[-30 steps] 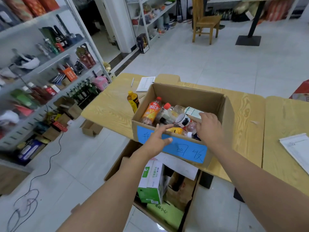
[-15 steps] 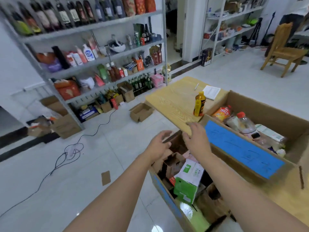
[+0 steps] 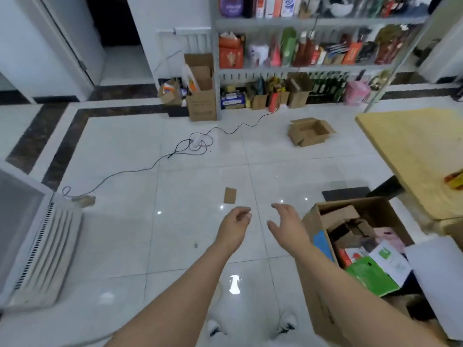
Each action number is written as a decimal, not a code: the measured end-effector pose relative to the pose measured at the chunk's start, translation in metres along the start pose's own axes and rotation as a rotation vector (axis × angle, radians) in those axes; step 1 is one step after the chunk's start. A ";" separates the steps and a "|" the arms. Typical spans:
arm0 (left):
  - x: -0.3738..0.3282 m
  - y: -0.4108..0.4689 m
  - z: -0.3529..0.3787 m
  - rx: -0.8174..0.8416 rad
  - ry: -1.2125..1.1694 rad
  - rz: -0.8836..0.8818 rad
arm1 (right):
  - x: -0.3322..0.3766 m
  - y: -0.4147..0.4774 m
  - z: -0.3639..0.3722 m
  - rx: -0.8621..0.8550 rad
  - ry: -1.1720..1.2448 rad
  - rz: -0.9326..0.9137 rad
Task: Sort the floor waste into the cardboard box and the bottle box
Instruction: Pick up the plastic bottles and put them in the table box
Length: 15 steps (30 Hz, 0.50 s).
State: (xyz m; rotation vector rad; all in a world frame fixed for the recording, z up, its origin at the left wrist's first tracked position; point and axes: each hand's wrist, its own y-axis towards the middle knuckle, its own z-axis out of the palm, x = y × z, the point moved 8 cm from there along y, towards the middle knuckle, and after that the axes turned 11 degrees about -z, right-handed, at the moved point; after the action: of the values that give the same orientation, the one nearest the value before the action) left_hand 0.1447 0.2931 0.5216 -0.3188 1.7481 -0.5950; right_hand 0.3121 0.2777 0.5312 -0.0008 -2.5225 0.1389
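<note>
Forearms reach out over the glossy white tiled floor [image 3: 175, 246], the left hand [image 3: 234, 225] and right hand [image 3: 288, 225] each with the grip released, holding nothing. Just beside the right arm stands the large brown cardboard box [image 3: 308, 222], packed with carton scraps. A small flat brown cardboard piece [image 3: 230, 195] lies just beyond the fingertips; lying flush, it likely needs one edge pried up. Farther off, a black cable [image 3: 150, 166] trails left and an open brown carton [image 3: 310, 132] sits near the yellow wooden table [image 3: 413, 151], with bare tile between.

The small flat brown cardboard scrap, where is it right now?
Head view, centre: the small flat brown cardboard scrap lies on the white tiled floor, just beyond the left hand, untouched.
</note>
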 end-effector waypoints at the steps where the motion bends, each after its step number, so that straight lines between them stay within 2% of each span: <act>1: 0.009 0.002 -0.017 -0.016 -0.015 -0.022 | 0.010 0.006 0.013 0.028 0.009 -0.006; 6: 0.046 0.020 -0.085 -0.158 -0.118 -0.124 | 0.037 0.044 0.070 0.202 -0.065 -0.050; 11: 0.086 0.029 -0.122 -0.238 -0.168 -0.247 | 0.053 0.081 0.126 0.401 -0.138 -0.117; 15: 0.103 0.054 -0.149 -0.373 -0.272 -0.290 | 0.049 0.118 0.173 0.556 -0.176 -0.162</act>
State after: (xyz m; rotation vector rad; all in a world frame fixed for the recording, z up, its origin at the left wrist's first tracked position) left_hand -0.0205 0.3185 0.4329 -0.8843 1.5516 -0.4030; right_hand 0.1681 0.3796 0.4072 0.4531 -2.5576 0.7966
